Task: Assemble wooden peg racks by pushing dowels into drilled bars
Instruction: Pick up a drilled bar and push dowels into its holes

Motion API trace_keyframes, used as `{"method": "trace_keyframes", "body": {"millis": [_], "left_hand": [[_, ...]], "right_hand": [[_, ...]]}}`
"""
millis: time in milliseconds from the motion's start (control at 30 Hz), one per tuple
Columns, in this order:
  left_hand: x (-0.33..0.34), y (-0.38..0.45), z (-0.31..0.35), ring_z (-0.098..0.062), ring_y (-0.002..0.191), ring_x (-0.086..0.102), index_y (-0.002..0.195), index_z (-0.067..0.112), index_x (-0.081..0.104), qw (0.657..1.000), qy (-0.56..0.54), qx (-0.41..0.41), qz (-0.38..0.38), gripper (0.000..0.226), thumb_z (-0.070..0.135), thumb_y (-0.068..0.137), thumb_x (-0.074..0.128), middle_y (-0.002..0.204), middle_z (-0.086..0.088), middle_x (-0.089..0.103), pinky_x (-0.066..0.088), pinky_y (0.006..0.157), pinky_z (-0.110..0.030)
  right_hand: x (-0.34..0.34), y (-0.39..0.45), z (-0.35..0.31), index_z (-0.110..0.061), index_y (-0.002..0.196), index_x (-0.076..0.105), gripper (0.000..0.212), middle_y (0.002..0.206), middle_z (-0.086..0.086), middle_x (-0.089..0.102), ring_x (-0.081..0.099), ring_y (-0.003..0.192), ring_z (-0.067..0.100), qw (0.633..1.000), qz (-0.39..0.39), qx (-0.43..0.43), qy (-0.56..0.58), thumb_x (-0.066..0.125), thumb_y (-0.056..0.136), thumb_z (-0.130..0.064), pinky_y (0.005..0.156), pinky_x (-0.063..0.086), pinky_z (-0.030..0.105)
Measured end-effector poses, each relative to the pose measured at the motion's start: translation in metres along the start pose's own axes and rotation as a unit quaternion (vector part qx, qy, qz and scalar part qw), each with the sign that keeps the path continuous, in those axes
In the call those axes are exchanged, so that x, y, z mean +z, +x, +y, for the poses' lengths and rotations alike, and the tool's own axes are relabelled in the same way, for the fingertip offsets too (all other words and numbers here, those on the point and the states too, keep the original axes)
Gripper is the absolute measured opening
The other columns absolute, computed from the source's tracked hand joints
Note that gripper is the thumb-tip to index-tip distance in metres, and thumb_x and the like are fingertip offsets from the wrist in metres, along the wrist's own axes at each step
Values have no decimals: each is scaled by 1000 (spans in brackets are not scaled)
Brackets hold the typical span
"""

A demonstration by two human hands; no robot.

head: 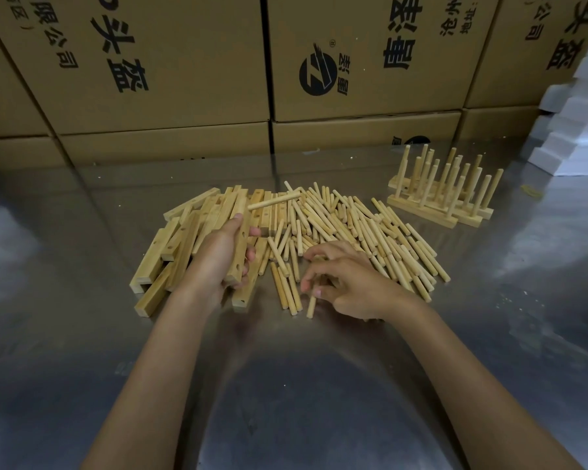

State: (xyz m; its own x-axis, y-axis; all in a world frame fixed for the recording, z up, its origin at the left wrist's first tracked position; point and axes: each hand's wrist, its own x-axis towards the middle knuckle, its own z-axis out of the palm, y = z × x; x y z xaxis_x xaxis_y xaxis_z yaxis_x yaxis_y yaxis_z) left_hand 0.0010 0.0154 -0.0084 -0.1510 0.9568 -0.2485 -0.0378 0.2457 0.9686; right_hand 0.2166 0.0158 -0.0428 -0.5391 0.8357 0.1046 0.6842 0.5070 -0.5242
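Hands (218, 256) on pale drilled bar (241, 245)

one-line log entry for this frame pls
left hand: holds drilled bar, one dowel seated | right hand: picking loose dowel | finished racks: far right

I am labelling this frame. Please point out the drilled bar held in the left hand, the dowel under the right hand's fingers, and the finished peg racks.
drilled bar (241, 239), head view, middle of its drilled face.
dowel (311, 305), head view, its lower free end.
finished peg racks (421, 208), head view, front base bar.
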Motion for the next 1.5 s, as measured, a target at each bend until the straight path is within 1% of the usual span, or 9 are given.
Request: {"method": "trace_keyframes", "body": {"millis": [233, 367, 533, 667, 833, 1133, 1300, 1433, 1500], "left_hand": [[-1, 3, -2, -13, 46, 43, 98, 20, 71, 1000, 19, 10, 0, 43, 49, 105, 40, 58, 3, 55, 34, 47, -25], [-1, 4, -3, -13, 44, 41, 98, 16, 70, 1000, 0, 12, -17, 43, 43, 106, 37, 58, 2, 53, 34, 44, -23], [3, 1, -4, -12, 42, 39, 104, 8, 71, 996, -69, 7, -64, 44, 36, 105, 36, 58, 0, 48, 33, 36, -21], [9, -2, -5, -13, 41, 39, 97, 8, 68, 995, -57, -13, -83, 39, 37, 104, 41, 58, -1, 45, 32, 33, -21], [17, -6, -7, -12, 40, 42, 76, 12, 59, 996, -18, -26, -88, 41, 40, 102, 45, 55, -1, 48, 32, 35, -20], [25, -10, -6, -12, 40, 42, 50, 22, 62, 994, 74, 14, -73, 65, 46, 104, 36, 48, 1, 47, 36, 40, -22], [28, -8, -8, -9, 41, 46, 91, 7, 61, 988, 124, 58, -70, 49, 41, 107, 29, 52, 3, 51, 39, 53, -29], [28, -10, -7, -11, 64, 61, 147, 34, 47, 988, 92, 89, -83, 42, 36, 108, 32, 126, -28, 60, 50, 57, -29], [26, -13, -4, -32, 99, 67, 148, 36, 46, 986, 100, 97, -96, 42, 37, 108, 34, 149, -27, 42, 56, 87, -51]], "right_hand": [[-1, -1, 4, -44, 89, 62, 20, 139, -20, 38, 15, 138, 2, 1000, -28, -2, -13, 69, 91, -26, 110, 6, 35], [-2, -1, 1, -38, 91, 62, 14, 119, -16, 52, 34, 125, 7, 998, 4, -8, 58, 63, 95, -24, 113, 22, 42], [-7, 0, -14, -30, 97, 62, 11, 87, -5, 61, 58, 83, 13, 959, 161, 1, 234, 59, 98, -19, 77, 49, 34], [4, 1, -26, -28, 108, 63, 13, 84, -12, 60, 54, 66, 13, 959, 230, -21, 162, 60, 98, -20, 55, 39, 27], [10, 1, -32, -20, 115, 67, 20, 103, -13, 62, 56, 82, 2, 960, 275, -42, 42, 59, 98, -18, 66, 38, 14], [10, -1, -33, -28, 114, 67, 21, 92, -15, 55, 57, 76, 4, 957, 285, -53, -21, 64, 94, -22, 61, 42, 20], [7, 1, -31, -21, 111, 67, 17, 95, -8, 57, 58, 82, 11, 954, 290, -64, -36, 64, 94, -18, 65, 47, 27], [4, -1, -31, -16, 108, 68, 15, 93, -4, 59, 57, 82, 14, 947, 298, -95, -72, 64, 94, -15, 65, 50, 31], [1, -3, -33, -14, 105, 70, 13, 86, -3, 61, 55, 77, 15, 931, 315, -116, -142, 67, 92, -14, 63, 46, 29]]}}
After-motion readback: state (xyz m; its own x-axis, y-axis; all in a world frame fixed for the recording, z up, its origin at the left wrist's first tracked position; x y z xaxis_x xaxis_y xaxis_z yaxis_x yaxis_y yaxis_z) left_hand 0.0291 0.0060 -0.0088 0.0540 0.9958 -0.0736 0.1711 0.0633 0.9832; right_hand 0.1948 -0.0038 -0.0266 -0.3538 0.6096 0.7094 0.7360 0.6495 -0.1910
